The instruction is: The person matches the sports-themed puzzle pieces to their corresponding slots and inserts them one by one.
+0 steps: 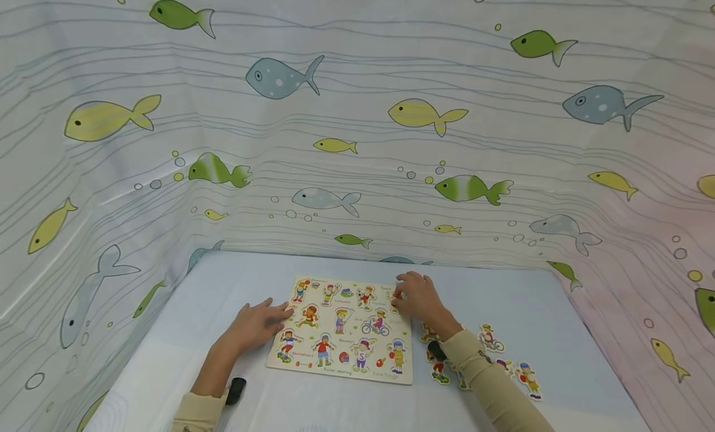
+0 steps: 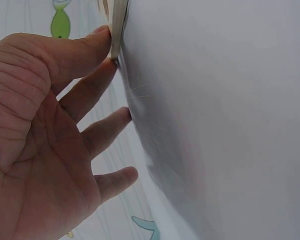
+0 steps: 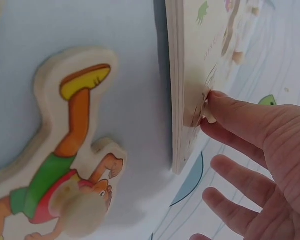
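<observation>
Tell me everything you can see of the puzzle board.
The puzzle board is a pale, rectangular slab with a layered, wood-like edge, lying flat on the table. Rows of colourful sporting figures and printed words, such as Baseball, cover its face. The left hand touches its left edge; the right hand, at its far right corner, pinches what looks like a small pale knob. Loose figure pieces lie to its right.

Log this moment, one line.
left hand: touches puzzle board, left edge; right hand: pinches piece, far-right corner; loose pieces: right of board
</observation>
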### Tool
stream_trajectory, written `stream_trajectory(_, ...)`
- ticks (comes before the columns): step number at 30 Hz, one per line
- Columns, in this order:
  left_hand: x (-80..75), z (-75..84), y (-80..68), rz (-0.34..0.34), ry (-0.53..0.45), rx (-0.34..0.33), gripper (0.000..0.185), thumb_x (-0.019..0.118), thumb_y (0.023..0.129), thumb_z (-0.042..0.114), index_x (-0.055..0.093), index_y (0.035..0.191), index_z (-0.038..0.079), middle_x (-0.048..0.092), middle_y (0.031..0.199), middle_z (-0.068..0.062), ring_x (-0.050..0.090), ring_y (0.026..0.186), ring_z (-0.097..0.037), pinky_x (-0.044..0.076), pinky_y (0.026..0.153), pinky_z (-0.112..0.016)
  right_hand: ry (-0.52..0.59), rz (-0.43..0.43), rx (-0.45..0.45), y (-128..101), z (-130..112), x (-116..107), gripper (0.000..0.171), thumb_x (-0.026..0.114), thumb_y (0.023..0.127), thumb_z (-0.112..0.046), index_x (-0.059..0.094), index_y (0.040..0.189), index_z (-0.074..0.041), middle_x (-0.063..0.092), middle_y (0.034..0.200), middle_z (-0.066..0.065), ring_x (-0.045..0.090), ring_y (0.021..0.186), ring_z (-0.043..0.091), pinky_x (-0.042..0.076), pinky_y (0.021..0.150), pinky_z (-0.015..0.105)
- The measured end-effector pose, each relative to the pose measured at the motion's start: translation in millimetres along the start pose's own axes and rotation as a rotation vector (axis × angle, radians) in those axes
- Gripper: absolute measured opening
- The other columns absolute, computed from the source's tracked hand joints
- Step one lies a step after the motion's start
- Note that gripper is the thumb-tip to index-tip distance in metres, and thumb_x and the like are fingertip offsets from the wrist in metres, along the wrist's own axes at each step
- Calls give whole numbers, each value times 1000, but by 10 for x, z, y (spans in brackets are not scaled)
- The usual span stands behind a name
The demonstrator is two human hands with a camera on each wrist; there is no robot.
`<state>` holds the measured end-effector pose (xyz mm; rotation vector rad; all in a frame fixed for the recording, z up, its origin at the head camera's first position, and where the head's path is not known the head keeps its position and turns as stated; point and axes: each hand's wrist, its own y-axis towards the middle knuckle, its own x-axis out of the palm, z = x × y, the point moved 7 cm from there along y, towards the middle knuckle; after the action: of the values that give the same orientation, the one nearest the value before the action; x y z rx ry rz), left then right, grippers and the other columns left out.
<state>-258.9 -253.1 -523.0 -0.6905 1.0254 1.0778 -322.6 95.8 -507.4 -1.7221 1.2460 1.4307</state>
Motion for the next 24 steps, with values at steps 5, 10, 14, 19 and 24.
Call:
stream_trajectory(5,-20,17,-6,-2,-4,1,39,71,90,16,67,128,13,58,137,-8,42,132,-49,20,99,-79,-5,-12,24,13,26,17,13,80,84,-33,78,86,-20,62,132,9,48,130,31,31,106,63)
stream_trajectory(10,-18,15,-16,-8,1,-5,38,71,90,16,67,128,13,58,138,-8,41,133,-48,20,99,-79,-7,-9,20,-3,46,24,13,79,85,-35,78,86,-22,61,132,8,47,130,32,32,105,63)
stream_trajectory(14,-11,20,-7,-13,7,-8,39,71,90,16,67,129,13,58,138,-8,41,133,-48,20,99,-79,-1,2,8,-32,49,-9,15,79,84,-36,78,87,-22,61,132,10,47,130,33,35,103,63)
stream_trajectory(19,-8,20,-2,-10,-1,-14,40,72,89,17,67,129,13,57,138,-8,41,133,-49,19,100,-79,-16,15,8,-54,36,-67,18,80,83,-38,78,89,-21,60,133,10,47,130,33,37,102,61)
stream_trajectory(24,-5,11,-2,-12,5,-18,40,71,90,17,66,129,14,57,139,-8,40,133,-48,19,100,-79,-35,21,-6,-84,20,-124,19,80,83,-37,78,90,-20,62,131,10,49,128,32,38,101,61)
